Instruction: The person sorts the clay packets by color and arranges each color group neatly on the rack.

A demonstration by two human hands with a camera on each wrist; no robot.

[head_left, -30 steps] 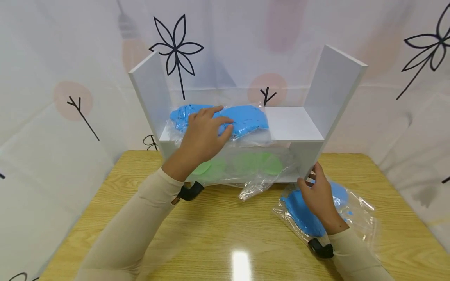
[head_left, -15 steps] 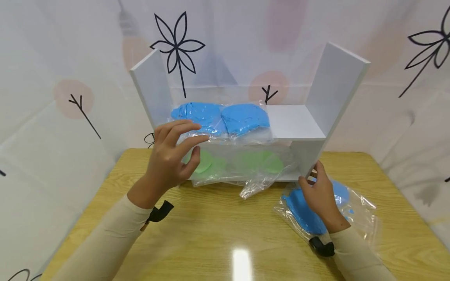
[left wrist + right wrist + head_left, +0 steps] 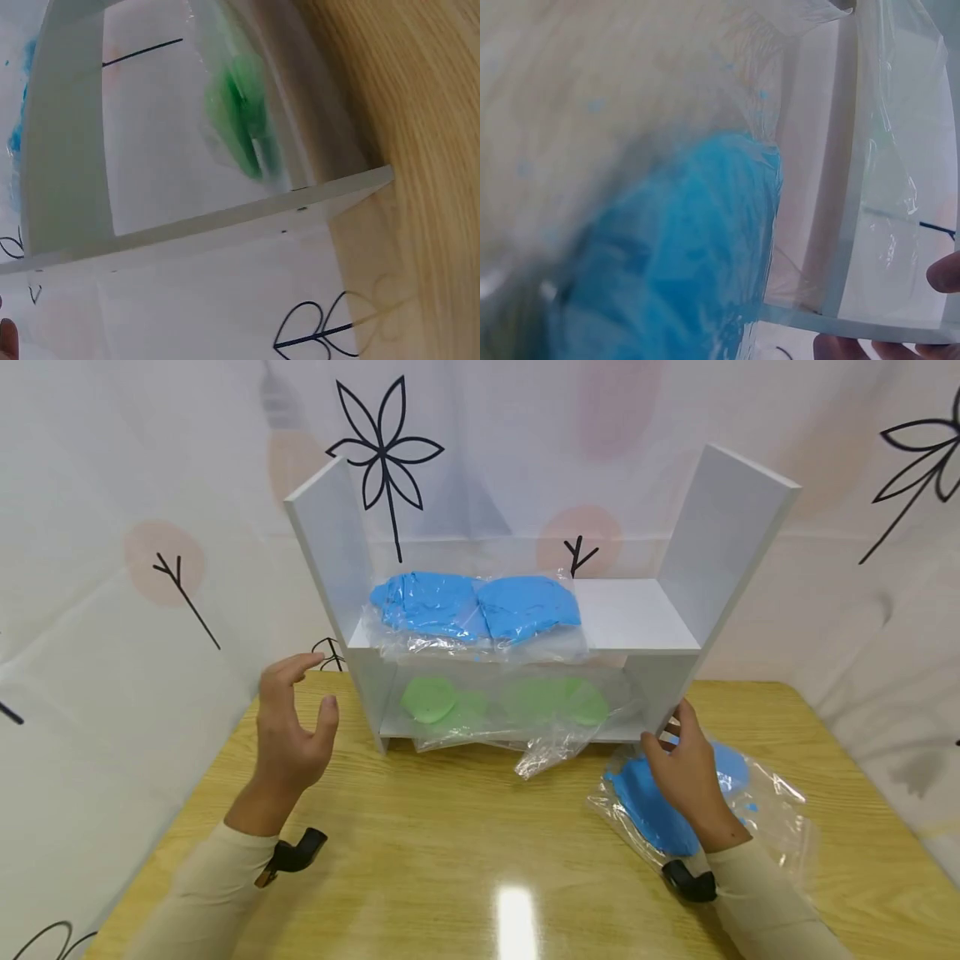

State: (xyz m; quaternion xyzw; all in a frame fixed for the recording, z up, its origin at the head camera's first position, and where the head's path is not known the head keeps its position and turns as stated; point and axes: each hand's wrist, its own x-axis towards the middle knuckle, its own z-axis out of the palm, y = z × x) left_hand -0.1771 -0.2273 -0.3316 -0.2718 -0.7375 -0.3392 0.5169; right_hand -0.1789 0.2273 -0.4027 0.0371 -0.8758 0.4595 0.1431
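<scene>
A white two-tier shelf (image 3: 637, 614) stands on the wooden table. On its upper board lie two clear bags of blue clay-like material (image 3: 528, 606), side by side. The lower tier holds clear bags with flat green pieces (image 3: 431, 700), one bag end drooping over the front. My left hand (image 3: 292, 735) hovers left of the shelf, thumb and fingers apart, holding nothing. My right hand (image 3: 686, 772) grips the lower front of the right side panel; in the right wrist view the thumb (image 3: 946, 271) is on one side and fingertips (image 3: 847, 349) on the other.
Another clear bag with blue material (image 3: 648, 810) lies on the table (image 3: 420, 860) beneath and beside the right forearm. Tall side panels (image 3: 738, 527) rise above the upper board. A patterned cloth (image 3: 480, 460) hangs behind and at the sides.
My left hand has drawn back from the blue bags on the upper board, moving left and down past the shelf's left side. The right hand keeps its grip on the panel.
</scene>
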